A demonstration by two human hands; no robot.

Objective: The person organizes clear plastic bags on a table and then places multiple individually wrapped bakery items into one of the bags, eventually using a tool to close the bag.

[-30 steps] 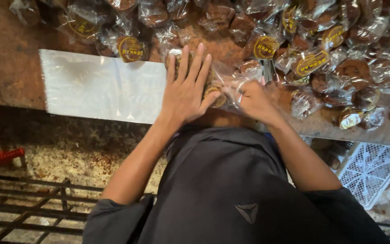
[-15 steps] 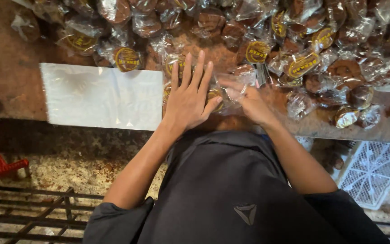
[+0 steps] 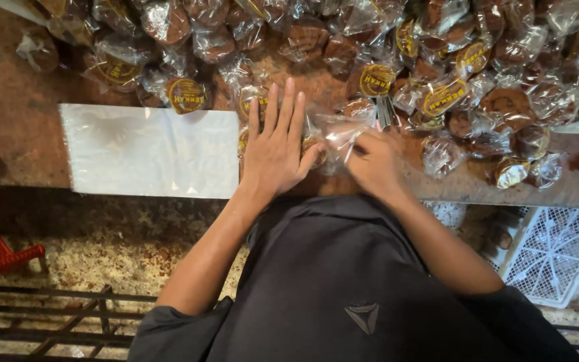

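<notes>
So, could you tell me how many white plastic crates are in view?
1: the white lattice crate sits on the floor at the lower right, below the table edge, right of the person's right arm. Others may lie hidden beyond the frame.

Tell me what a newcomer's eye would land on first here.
The heap of wrapped brown cakes with round yellow labels, filling the far side of the table. Next, the left hand pressed flat and the right hand pinching a clear bag at the near edge. A stack of empty clear bags lies to their left.
</notes>
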